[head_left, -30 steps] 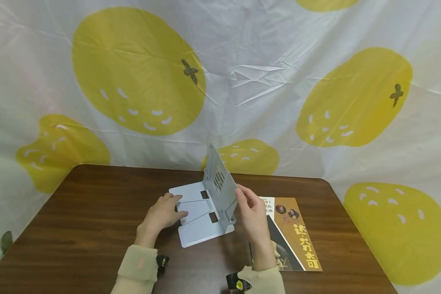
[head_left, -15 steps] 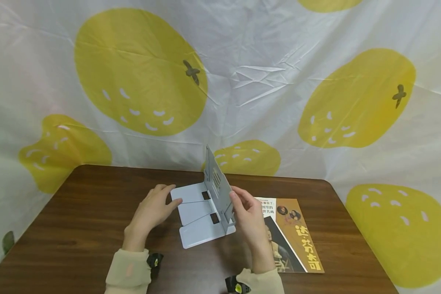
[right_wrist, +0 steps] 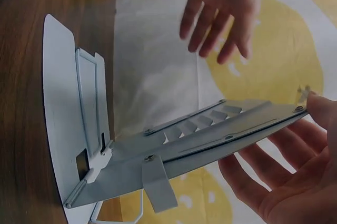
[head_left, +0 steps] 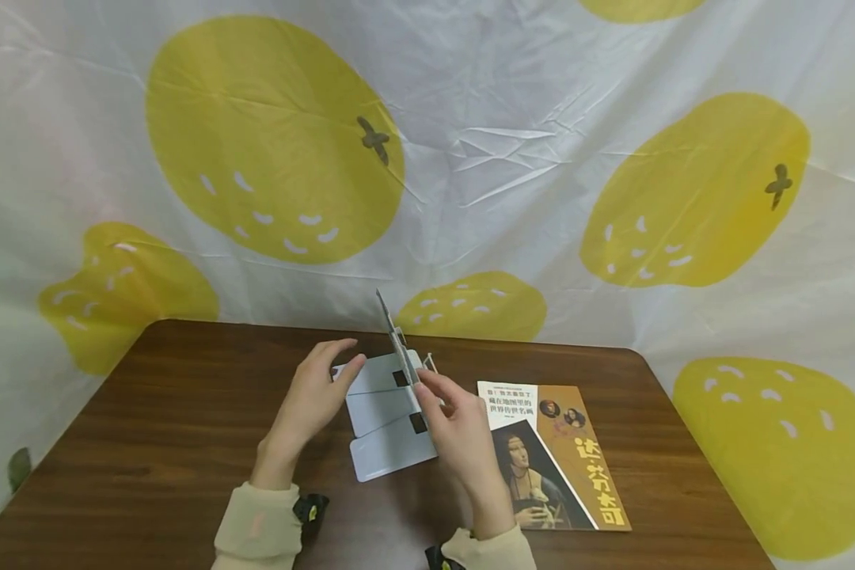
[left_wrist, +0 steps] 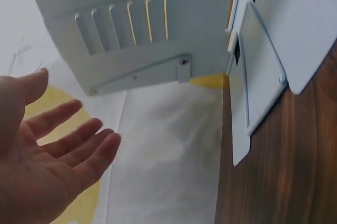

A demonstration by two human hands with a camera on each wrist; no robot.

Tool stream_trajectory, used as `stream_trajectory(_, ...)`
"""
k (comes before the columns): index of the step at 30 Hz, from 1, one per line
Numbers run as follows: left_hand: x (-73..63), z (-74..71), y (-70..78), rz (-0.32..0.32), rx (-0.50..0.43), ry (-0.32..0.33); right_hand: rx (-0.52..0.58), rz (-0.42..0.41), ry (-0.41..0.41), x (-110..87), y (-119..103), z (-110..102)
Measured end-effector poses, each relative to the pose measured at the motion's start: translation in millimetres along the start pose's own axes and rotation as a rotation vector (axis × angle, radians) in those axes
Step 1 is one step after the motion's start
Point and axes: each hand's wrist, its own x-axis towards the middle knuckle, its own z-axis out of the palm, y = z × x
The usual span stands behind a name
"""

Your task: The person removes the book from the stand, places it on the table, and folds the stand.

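Observation:
A pale grey metal book stand stands on the table, its flat base down and its hinged, slotted plate raised and leaning left over the base. My right hand grips the plate's free edge, the thumb on one face and the fingers behind it. A wire leg sticks out at the back of the plate, and a small metal clip hangs from its side. My left hand hovers at the base's left side, fingers spread and loosely bent, holding nothing; a gap separates it from the plate in the left wrist view.
A book with a portrait on its cover lies on the dark wooden table, right of the stand and close to my right forearm. Behind the table's far edge hangs a white curtain printed with yellow fruit.
My right hand has swung the plate leftward, from leaning back to tipping over the base. My left hand has come off the base and lifted. More of the book's cover shows.

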Motion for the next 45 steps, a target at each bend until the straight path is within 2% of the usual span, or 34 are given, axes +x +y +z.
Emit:
stream_trajectory(5, 1.0, 4.2, 2.9, 0.013, -0.062, 0.030, -0.066, -0.090, -0.010, -0.2, 5.9, 7.0)
stream_trajectory(16, -0.9, 7.9, 4.3, -0.003, -0.109, 0.039, -0.100, -0.141, -0.078, -4.3, 5.7, 17.4)
stream_trajectory(22, -0.2, 14.7, 6.2, -0.057, -0.140, 0.015, -0.114, -0.208, -0.098, -5.8, 5.8, 22.2)
stream_trajectory(28, 1.0, 16.5, 6.3, -0.092, -0.135, 0.037, -0.171, -0.249, -0.100, -7.1, 4.3, 28.4)
stream_trajectory(36, 0.1, 10.6, 8.8, -0.121, -0.070, 0.092, -0.282, -0.282, -0.112, -9.0, 1.9, 34.8)
stream_trajectory(40, -0.1, 8.2, 8.3, -0.156, -0.049, 0.092, -0.290, -0.272, -0.128, -9.5, 0.8, 35.6)
stream_trajectory(45, -0.2, 5.5, 6.5, -0.167, -0.044, 0.099, -0.258, -0.265, -0.158, -9.7, -0.4, 35.4)
